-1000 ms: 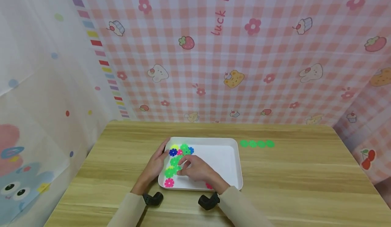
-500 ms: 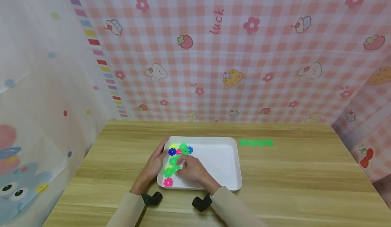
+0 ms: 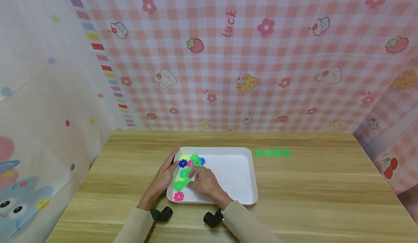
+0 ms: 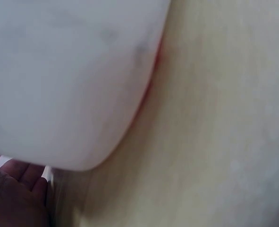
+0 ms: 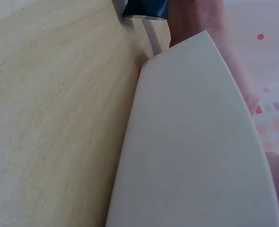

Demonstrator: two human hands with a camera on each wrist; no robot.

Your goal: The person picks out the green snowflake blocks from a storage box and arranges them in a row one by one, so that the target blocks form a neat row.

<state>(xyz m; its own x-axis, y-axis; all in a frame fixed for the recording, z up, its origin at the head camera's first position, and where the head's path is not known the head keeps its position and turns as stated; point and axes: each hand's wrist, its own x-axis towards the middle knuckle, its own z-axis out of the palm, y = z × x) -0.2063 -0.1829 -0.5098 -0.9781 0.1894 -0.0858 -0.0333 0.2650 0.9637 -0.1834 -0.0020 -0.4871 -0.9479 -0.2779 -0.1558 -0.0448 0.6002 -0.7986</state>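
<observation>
In the head view a white tray (image 3: 233, 177) lies on the table. My left hand (image 3: 164, 174) grips its left rim, thumb over the edge. Inside, along the left side, are several notched flower-shaped plastic discs: green discs (image 3: 179, 185), a dark blue disc (image 3: 183, 163), a pink disc (image 3: 178, 196) and a partly covered yellow disc (image 3: 184, 158). My right hand (image 3: 205, 183) is over the tray with bent thumb and fingers at the green discs. Whether it pinches one is hidden. The left wrist view has the tray's outside and part of my left hand (image 4: 21, 189).
A row of several green discs (image 3: 272, 152) lies on the wooden table (image 3: 310, 185), right of the tray's far corner. A checked cloth (image 3: 228, 54) hangs behind the table. Each wrist wears a black camera mount (image 3: 162, 214).
My right hand has shifted slightly left and settled at the green discs. The left hand keeps its hold on the tray. The head view has drifted a little.
</observation>
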